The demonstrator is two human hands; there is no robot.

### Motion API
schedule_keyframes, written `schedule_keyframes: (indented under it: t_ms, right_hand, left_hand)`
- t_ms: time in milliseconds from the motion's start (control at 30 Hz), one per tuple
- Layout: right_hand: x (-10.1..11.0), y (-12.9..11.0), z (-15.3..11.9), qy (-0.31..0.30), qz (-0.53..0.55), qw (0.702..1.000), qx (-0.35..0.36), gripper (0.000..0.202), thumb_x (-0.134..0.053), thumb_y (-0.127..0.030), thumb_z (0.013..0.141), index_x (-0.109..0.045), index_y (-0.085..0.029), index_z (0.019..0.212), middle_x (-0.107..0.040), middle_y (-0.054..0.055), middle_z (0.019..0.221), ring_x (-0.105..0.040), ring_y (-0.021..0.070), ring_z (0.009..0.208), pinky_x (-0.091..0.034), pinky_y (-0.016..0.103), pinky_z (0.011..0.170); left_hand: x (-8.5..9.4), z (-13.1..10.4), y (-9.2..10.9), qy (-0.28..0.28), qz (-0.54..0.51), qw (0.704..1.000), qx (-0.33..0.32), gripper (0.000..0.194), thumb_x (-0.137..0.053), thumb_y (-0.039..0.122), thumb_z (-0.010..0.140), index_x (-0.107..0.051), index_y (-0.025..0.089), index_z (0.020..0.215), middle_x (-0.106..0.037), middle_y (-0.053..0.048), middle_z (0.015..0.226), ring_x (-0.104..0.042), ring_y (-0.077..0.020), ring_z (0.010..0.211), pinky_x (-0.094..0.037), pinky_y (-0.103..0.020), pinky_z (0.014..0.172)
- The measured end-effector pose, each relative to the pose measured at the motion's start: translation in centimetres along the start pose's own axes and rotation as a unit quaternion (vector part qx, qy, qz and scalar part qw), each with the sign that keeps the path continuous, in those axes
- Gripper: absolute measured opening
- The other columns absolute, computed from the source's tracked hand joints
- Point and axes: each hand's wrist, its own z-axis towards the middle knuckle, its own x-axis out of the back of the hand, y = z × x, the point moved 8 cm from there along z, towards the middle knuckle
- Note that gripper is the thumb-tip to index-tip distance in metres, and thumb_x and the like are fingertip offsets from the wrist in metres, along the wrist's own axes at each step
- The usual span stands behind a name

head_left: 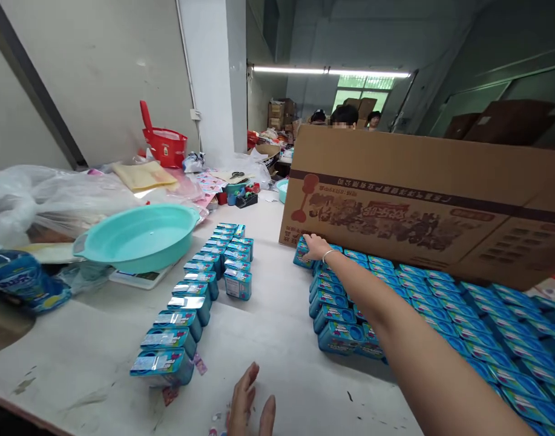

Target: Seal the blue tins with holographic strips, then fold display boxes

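Two hands show. Right of the two, the right hand (316,247) touches one blue plastic tub (299,260) at the near left corner of the cardboard carton (413,203); its fingers are spread over the tub, and whether they clamp it I cannot tell. Nearer than the carton, the left hand (247,402) is empty, thumb and fingers apart, cut off by the lower edge.

Many matching tubs (341,336) stand packed in front of the carton, too overlapped to count and cut off at the right edge. Two more rows, one long (161,366) and one short (238,284), stand left of the carton on the bench (268,333); their far ends overlap.

Farther left are one teal basin (141,233) and one red basket (166,145). Three heads (345,115) show behind the carton, partly hidden.
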Motion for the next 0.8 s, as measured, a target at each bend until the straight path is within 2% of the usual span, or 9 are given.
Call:
schedule_keyframes:
  t_ms: [100, 200, 267, 367, 400, 467, 567, 700, 800]
  right_hand:
    - [-0.3, -1.3, 0.2, -0.007, 0.0, 1.0, 0.019, 0.076, -0.081, -0.03, 0.067, -0.049, -0.013, 0.133, -0.051, 0.02, 0.131, -0.053, 0.0377, 0.123, -0.045, 0.041, 0.097]
    - [0.1, -3.6, -1.3, -0.02, 0.017, 0.997, 0.075, 0.075, -0.082, -0.035, 0.065, -0.051, -0.015, 0.13, -0.052, 0.016, 0.128, -0.057, 0.0348, 0.117, -0.047, 0.036, 0.091]
    - [0.7, -5.3, -4.2, -0.028, 0.035, 0.991, 0.126, 0.078, -0.081, -0.042, 0.066, -0.048, -0.019, 0.133, -0.053, 0.012, 0.127, -0.058, 0.0308, 0.114, -0.046, 0.034, 0.09]
    - [1.5, -8.0, -11.8, -0.046, 0.072, 0.963, 0.257, 0.089, -0.08, -0.051, 0.064, -0.043, -0.019, 0.138, -0.056, 0.011, 0.127, -0.057, 0.0295, 0.112, -0.046, 0.035, 0.091]
    - [1.4, -8.7, -14.9, -0.059, 0.072, 0.947, 0.308, 0.091, -0.079, -0.053, 0.065, -0.043, -0.017, 0.14, -0.056, 0.013, 0.127, -0.057, 0.0309, 0.111, -0.045, 0.038, 0.091]
    - [0.4, -8.9, -20.5, -0.092, 0.033, 0.929, 0.357, 0.084, -0.077, -0.053, 0.066, -0.048, -0.016, 0.136, -0.061, 0.013, 0.118, -0.058, 0.0316, 0.105, -0.042, 0.043, 0.092]
    - [-2.0, -7.5, -26.0, -0.109, -0.035, 0.932, 0.345, 0.075, -0.077, -0.05, 0.065, -0.055, -0.014, 0.128, -0.063, 0.014, 0.109, -0.056, 0.0322, 0.099, -0.039, 0.048, 0.093]
    - [-4.0, -5.6, -28.6, -0.073, -0.103, 0.942, 0.312, 0.077, -0.076, -0.039, 0.072, -0.048, -0.011, 0.138, -0.06, 0.019, 0.115, -0.054, 0.0342, 0.104, -0.038, 0.049, 0.092]
    - [-2.4, -4.5, -27.5, -0.03, -0.069, 0.946, 0.316, 0.087, -0.079, -0.05, 0.072, -0.043, -0.016, 0.145, -0.057, 0.019, 0.128, -0.052, 0.0347, 0.112, -0.041, 0.046, 0.092]
  left_hand:
    - [-3.0, -0.1, 2.5, -0.063, -0.005, 0.998, -0.005, 0.058, -0.066, 0.045, 0.079, -0.057, 0.023, 0.131, -0.06, -0.015, 0.136, -0.056, -0.0329, 0.129, -0.05, -0.045, 0.104]
    - [-5.3, 0.4, 4.8, -0.105, -0.021, 0.994, 0.009, 0.065, -0.064, 0.043, 0.083, -0.045, 0.022, 0.141, -0.053, -0.016, 0.145, -0.05, -0.0318, 0.135, -0.047, -0.045, 0.106]
    - [-5.5, 1.0, 6.0, -0.094, -0.034, 0.995, 0.01, 0.07, -0.063, 0.045, 0.085, -0.037, 0.023, 0.146, -0.045, -0.017, 0.15, -0.044, -0.0311, 0.139, -0.044, -0.045, 0.109]
    - [-4.5, 1.0, 7.0, -0.064, -0.031, 0.997, -0.008, 0.074, -0.062, 0.048, 0.087, -0.029, 0.022, 0.148, -0.035, -0.017, 0.156, -0.036, -0.0301, 0.144, -0.039, -0.046, 0.113]
    - [-4.3, 0.5, 6.9, -0.066, -0.028, 0.997, -0.005, 0.074, -0.062, 0.049, 0.087, -0.029, 0.022, 0.148, -0.035, -0.017, 0.155, -0.037, -0.0301, 0.143, -0.039, -0.045, 0.112]
    - [-4.1, -1.1, 6.0, -0.077, -0.039, 0.996, 0.03, 0.075, -0.063, 0.052, 0.085, -0.033, 0.021, 0.146, -0.041, -0.017, 0.149, -0.044, -0.0306, 0.137, -0.044, -0.043, 0.107]
    - [-4.8, -4.7, 4.1, -0.099, -0.083, 0.984, 0.122, 0.075, -0.064, 0.057, 0.081, -0.042, 0.017, 0.14, -0.052, -0.019, 0.135, -0.055, -0.031, 0.123, -0.049, -0.041, 0.098]
    - [-7.4, -9.0, 2.8, -0.134, -0.119, 0.965, 0.192, 0.081, -0.065, 0.056, 0.078, -0.041, 0.015, 0.143, -0.049, -0.023, 0.141, -0.054, -0.0332, 0.125, -0.047, -0.043, 0.1]
    - [-9.7, -10.5, 2.7, -0.147, -0.11, 0.968, 0.169, 0.083, -0.062, 0.051, 0.08, -0.031, 0.016, 0.149, -0.037, -0.022, 0.154, -0.041, -0.0334, 0.14, -0.042, -0.042, 0.108]
